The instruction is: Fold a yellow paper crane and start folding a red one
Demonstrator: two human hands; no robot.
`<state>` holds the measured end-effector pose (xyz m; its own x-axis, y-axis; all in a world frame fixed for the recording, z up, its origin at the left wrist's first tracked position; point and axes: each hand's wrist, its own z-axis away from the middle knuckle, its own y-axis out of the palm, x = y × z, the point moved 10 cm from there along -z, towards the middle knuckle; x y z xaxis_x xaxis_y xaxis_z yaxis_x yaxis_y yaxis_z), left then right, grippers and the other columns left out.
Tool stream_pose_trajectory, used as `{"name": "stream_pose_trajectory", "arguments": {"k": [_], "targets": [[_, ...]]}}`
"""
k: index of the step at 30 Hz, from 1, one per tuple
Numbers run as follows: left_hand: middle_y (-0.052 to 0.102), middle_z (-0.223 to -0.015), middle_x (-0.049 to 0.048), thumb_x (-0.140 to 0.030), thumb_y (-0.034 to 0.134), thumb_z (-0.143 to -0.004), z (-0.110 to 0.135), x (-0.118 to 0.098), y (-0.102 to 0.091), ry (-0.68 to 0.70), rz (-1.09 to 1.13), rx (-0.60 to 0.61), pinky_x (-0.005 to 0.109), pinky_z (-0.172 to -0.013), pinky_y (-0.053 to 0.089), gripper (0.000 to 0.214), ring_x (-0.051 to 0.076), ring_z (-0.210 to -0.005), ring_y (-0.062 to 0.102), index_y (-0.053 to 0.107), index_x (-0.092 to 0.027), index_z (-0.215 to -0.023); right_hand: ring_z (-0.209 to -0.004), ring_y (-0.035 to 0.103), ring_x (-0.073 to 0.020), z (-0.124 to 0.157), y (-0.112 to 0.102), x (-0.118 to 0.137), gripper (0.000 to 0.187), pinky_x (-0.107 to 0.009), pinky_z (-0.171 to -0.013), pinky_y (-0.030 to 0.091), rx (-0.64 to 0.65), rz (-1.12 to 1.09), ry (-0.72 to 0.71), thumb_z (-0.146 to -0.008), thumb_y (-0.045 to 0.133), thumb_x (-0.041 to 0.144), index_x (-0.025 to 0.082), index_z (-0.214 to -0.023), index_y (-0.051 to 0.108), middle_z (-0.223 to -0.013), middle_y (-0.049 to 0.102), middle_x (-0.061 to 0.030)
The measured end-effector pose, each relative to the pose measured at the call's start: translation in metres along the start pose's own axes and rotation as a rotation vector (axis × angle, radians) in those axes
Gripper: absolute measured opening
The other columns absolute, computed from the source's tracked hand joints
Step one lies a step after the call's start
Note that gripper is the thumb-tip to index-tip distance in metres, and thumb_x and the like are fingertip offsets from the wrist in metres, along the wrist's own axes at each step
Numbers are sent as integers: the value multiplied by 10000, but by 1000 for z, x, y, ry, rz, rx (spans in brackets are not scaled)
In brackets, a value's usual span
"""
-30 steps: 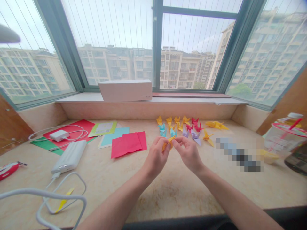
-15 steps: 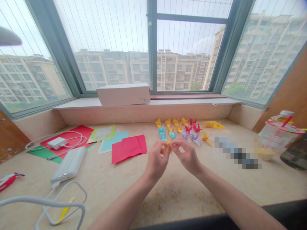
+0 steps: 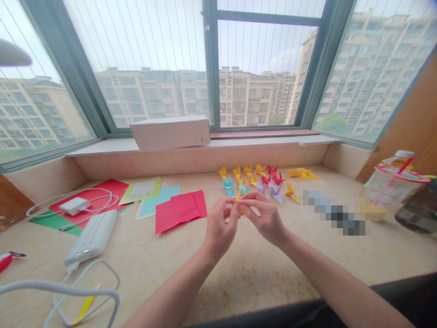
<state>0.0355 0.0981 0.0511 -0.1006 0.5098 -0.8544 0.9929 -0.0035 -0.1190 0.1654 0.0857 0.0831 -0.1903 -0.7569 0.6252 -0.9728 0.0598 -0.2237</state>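
A small yellow-orange folded paper piece (image 3: 238,196), much like the finished cranes behind it, is pinched between my two hands above the counter. My left hand (image 3: 221,223) grips it from the left with thumb and fingertips. From the right, my right hand (image 3: 264,217) closes on it with thumb and index finger, so most of the paper is hidden. Just beyond stand several paper cranes: yellow ones (image 3: 248,170), red ones (image 3: 274,171), light blue ones (image 3: 228,184) and lilac ones (image 3: 275,192). One yellow crane (image 3: 292,192) sits apart to the right.
Pink-red paper sheets (image 3: 178,212) and a light blue sheet (image 3: 160,202) lie left of my hands. Farther left are a white power bank (image 3: 92,237), a charger (image 3: 75,206) and looping cables. At right stand a lidded plastic cup (image 3: 392,187) and a dark container (image 3: 418,209).
The view has shifted slightly, so the counter's things appear a little farther left. Both hands still pinch the folded paper, whose yellow tip now points more upright between the fingers.
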Motion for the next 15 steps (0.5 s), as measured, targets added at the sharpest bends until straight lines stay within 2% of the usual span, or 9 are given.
{"name": "stream_pose_trajectory", "arguments": {"k": [3,9,15], "targets": [[637,-1051,98,-363,568,-921,-1,-1,0,10,-10,7,266,-676,553,222,156,-783,674,597,-169,-1026,-922,631,-192,0,-1,-2,165,-338,-810,543,-15,8,1,-885,627,189,254,-975,750,-963,649,-57],[632,-1056,91,-350,580,-916,-3,-2,-1,50,-36,4,302,-761,564,191,165,-829,672,608,-181,-1000,-773,609,-153,0,-3,-11,219,-319,-748,530,-40,-39,75,-875,638,198,248,-1078,701,-934,663,-36],[655,-1084,91,-328,559,-930,-3,-4,-5,56,-80,-38,341,-833,560,158,198,-944,675,609,-193,-995,-755,611,-159,-2,-5,-12,127,-310,-711,508,-33,-10,142,-869,642,216,217,-964,726,-863,701,-36]]}}
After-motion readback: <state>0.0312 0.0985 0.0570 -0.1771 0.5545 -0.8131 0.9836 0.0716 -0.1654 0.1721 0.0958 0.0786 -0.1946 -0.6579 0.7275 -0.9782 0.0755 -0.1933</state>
